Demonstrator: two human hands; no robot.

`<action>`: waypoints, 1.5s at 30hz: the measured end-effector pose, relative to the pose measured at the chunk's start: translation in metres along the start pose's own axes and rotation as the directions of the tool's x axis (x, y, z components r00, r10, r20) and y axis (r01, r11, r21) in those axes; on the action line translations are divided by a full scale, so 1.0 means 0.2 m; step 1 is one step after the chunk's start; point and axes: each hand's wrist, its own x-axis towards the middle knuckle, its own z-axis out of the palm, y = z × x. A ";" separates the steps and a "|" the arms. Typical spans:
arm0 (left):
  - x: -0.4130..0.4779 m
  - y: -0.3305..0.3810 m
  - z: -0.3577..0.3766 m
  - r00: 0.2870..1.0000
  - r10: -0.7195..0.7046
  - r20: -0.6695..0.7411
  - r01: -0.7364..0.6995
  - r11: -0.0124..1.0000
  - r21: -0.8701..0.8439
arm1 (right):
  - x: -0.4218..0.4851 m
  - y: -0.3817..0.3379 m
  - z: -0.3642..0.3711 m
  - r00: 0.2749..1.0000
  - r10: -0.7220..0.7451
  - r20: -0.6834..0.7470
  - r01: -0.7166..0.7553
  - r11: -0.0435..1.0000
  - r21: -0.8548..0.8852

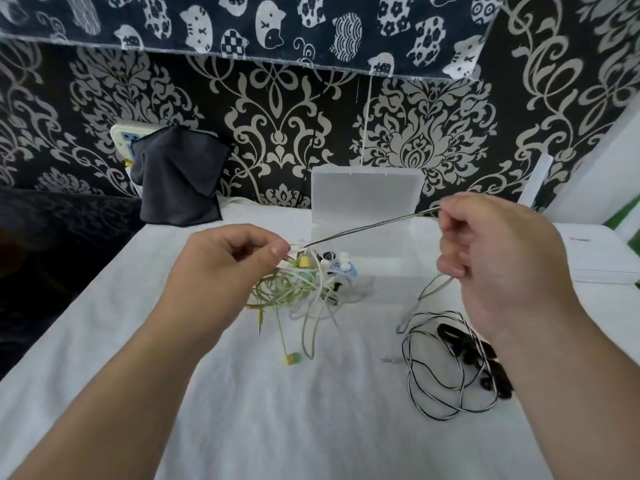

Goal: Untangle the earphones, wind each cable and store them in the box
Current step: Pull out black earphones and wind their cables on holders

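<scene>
The counter [311, 427] is covered by a white, slightly rumpled cloth. At twelve o'clock stands a clear box [367, 271], its lid upright behind it. At four o'clock a black-and-white cable [437, 418] lies in loose loops with black earpieces [465, 355] — its jack plug [389, 359] points toward nine. Near the middle rests a yellow-green earbud [292, 358]. A flat white pad [602, 258] sits at two o'clock — a dark cloth [176, 181] meets the edge at ten.

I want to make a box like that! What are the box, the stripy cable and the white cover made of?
The box looks like slightly frosted plastic: the cover shows through it. The stripy cable, pinched by the right hand, may be woven thread or rubber; too thin to tell. The white cover looks like soft cloth: it wrinkles.
</scene>
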 end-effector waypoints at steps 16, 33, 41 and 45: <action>-0.03 -0.03 0.08 1.000 0.010 0.021 -0.016 0.947 0.321 | -0.07 0.08 0.05 0.861 0.239 0.449 0.001 0.882 -0.471; 0.00 -0.05 0.03 0.991 -0.005 -0.136 0.075 0.854 0.514 | -0.03 -0.05 -0.01 0.925 0.184 0.332 -0.191 0.981 -0.009; -0.02 -0.13 0.08 0.948 -0.187 0.256 0.026 0.851 0.524 | -0.06 0.01 0.05 0.832 0.244 0.498 -0.332 0.938 0.095; -0.04 -0.12 0.11 0.861 -0.206 0.465 -0.077 0.851 0.520 | -0.05 0.04 0.06 0.837 0.234 0.495 -0.368 0.910 0.192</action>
